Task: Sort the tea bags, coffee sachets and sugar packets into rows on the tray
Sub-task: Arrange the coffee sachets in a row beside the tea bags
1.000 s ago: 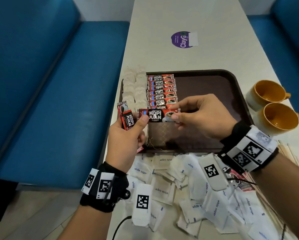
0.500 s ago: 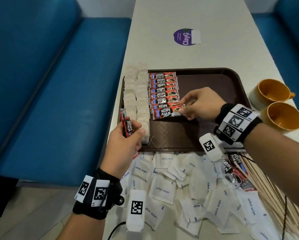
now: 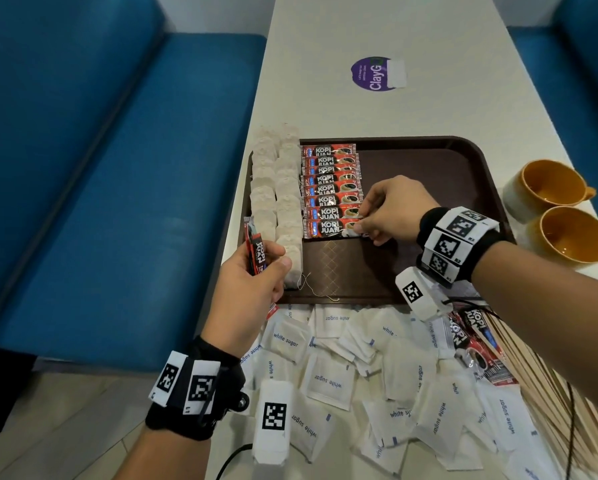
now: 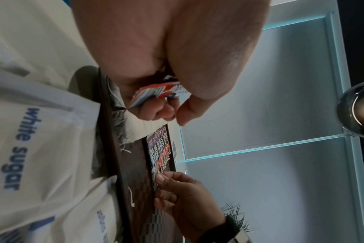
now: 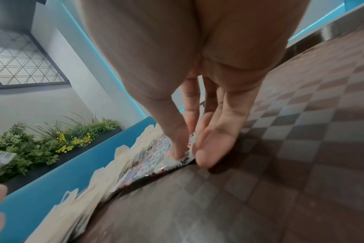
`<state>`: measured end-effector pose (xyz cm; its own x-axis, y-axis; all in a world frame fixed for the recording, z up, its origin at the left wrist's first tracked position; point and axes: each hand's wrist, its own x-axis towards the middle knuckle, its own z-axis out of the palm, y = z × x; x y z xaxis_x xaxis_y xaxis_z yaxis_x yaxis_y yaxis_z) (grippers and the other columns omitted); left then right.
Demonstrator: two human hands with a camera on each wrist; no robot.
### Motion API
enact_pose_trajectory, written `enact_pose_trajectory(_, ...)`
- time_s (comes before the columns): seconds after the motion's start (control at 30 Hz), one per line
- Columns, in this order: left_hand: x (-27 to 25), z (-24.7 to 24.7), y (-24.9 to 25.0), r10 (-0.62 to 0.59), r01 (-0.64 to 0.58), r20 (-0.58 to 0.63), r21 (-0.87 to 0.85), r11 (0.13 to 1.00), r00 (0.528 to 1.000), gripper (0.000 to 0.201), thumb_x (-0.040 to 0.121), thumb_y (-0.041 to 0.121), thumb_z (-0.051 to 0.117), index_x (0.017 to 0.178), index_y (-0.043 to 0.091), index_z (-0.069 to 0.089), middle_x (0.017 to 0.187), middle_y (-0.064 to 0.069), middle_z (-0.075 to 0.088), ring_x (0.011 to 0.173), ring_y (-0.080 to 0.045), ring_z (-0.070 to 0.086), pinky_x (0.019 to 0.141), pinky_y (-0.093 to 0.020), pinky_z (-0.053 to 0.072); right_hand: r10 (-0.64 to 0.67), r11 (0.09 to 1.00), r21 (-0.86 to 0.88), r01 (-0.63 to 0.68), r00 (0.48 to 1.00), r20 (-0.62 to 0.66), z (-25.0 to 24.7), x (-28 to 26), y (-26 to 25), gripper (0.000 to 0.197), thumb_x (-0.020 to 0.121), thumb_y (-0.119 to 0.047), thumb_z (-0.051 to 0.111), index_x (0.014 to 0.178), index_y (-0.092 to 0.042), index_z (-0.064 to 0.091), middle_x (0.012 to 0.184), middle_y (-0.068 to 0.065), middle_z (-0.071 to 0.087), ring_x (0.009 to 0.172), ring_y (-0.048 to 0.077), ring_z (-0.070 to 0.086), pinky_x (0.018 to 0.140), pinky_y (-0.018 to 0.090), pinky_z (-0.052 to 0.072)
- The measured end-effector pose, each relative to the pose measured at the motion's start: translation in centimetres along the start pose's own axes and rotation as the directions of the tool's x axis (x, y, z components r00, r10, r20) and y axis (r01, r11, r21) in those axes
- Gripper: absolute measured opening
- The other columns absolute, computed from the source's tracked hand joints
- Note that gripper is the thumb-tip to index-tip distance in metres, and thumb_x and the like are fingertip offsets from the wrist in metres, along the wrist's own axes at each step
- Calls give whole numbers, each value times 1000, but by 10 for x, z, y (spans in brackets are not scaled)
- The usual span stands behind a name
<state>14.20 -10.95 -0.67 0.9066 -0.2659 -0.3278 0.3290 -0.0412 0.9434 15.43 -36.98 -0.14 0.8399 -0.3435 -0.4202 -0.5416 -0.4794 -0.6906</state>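
Your right hand (image 3: 391, 211) has carried the coffee sachet (image 3: 330, 229) down onto the tray (image 3: 463, 168); its fingertips still pinch the sachet's end at the near end of the coffee row. Your left hand (image 3: 252, 289) grips spare sachets (image 3: 256, 251). Sugar packets (image 3: 328, 379) remain unsorted.

Eight coffee sachets (image 3: 330, 188) rowed on one tray (image 3: 456, 161); two mugs (image 3: 546, 188).

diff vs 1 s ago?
The right hand carried the coffee sachet from the left hand down onto the tray, at the coffee row's near end, fingers still on it. The left hand still grips its spare sachets. Tea bags and sugar packets unchanged.
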Motion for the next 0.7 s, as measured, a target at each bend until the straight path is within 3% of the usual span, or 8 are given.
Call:
enact_pose_trajectory(0.1,0,0,-1,7,-7,0,8,1000,1000,7,96,1,64,100,7,63,63,6,56,57,-13,44,53,-25,41,-7,1000,3,7,1000,-12,0,-1,0,27,75,-5,89,91,-5,67,77,16,74,57,20,70,57,35,64)
enact_pose_trajectory(0.23,0,0,-2,-14,13,-11,-23,1000,1000,18,94,-7,57,100,8,65,67,0,52,59,-16,42,56,-27,39,-1,1000,19,2,1000,-9,-1,-1,1,26,76,-5,89,90,-6,67,81,18,75,61,23,71,62,40,65)
enact_pose_trajectory(0.33,0,1,3,-68,70,15,-132,989,998,34,76,-4,47,103,5,67,64,-3,49,59,-16,40,55,-28,34,4,1000,27,-3,1000,-12,-2,-2,2,23,79,-7,87,91,-7,67,83,16,75,63,23,73,62,39,65)
enact_pose_trajectory(0.4,-1,2,8,-95,100,35,-161,982,995,42,71,0,44,106,3,68,64,-8,50,59,-16,44,52,-24,38,2,999,43,-1,999,-35,-4,-5,0,21,82,-12,86,93,-7,68,83,14,75,64,21,74,60,36,65)
enact_pose_trajectory(0.53,-5,6,14,-64,80,98,-166,983,993,37,95,-10,39,116,-2,67,76,-19,67,68,-24,65,60,-26,56,-75,995,57,80,994,-76,-9,-21,-10,17,88,-24,81,91,-12,68,87,10,73,61,18,70,62,37,65)
enact_pose_trajectory(0.63,-9,13,16,-49,83,144,-234,969,988,22,98,-9,49,113,-4,64,84,-25,73,76,-33,74,73,-37,64,-160,968,190,165,986,-39,-2,-47,-25,20,89,-31,79,90,-13,70,88,11,71,62,20,69,59,35,63)
enact_pose_trajectory(0.7,-12,19,18,-49,99,171,-294,951,984,17,97,-11,52,108,-5,63,85,-25,72,74,-36,74,71,-42,65,-206,930,313,193,979,8,6,-67,-34,23,88,-32,79,95,-11,71,86,13,69,63,25,68,54,32,58)
